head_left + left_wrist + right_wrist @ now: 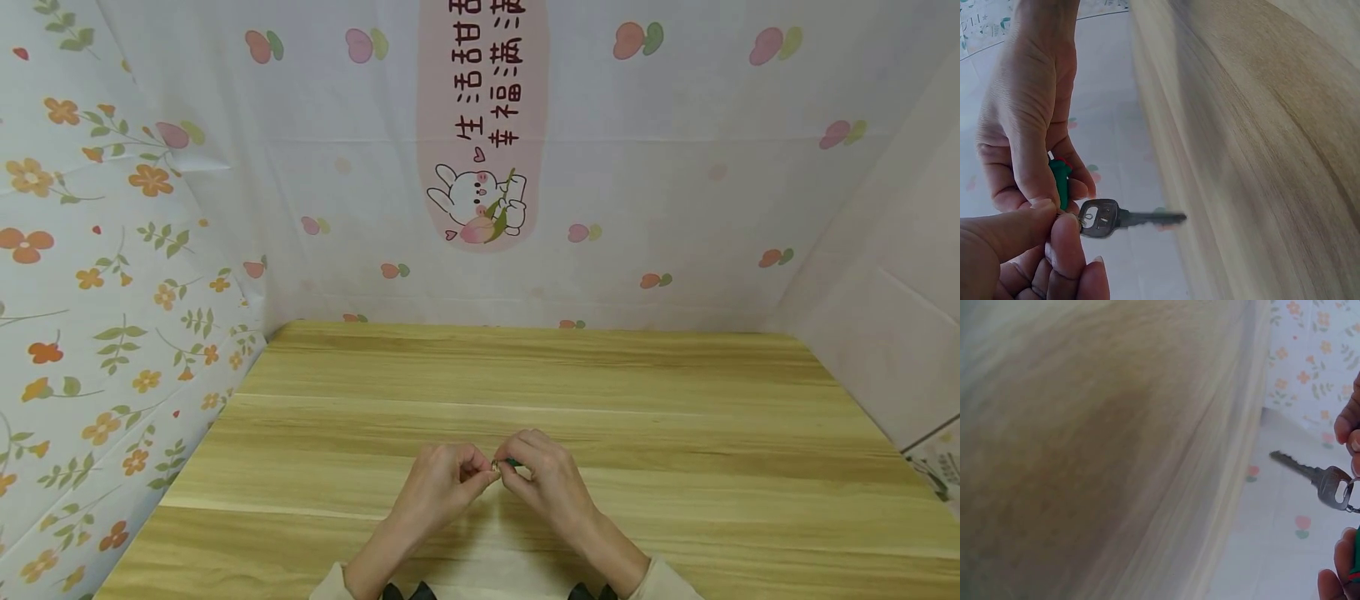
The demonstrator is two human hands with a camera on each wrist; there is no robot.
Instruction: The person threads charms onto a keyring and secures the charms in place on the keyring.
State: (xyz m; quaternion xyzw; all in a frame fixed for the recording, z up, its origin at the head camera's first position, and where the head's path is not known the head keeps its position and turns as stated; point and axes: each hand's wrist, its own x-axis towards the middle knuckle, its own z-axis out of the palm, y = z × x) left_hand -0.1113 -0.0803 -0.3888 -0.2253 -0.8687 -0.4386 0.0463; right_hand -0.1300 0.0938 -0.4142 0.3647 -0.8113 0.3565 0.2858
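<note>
A metal key [1102, 217] with a dark toothed blade hangs from a small metal ring [1350, 509] between the two hands. My left hand [444, 482] pinches at the ring with thumb and forefinger; its fingertips hide most of the ring in the left wrist view. Close opposite, my right hand [549, 477] holds a small green charm [1060, 182] with a red edge in its curled fingers, its thumb tip right at the ring. The key's blade points away from the fingers. Both hands are together over the front middle of the table.
The wood-grain table [480, 375] spreads beneath and beyond the hands. A white cloth with fruit prints and a rabbit drawing [480, 204] hangs behind it. On the left is a cloth with orange flowers [101, 429]; a pale panel [892, 275] borders the right side.
</note>
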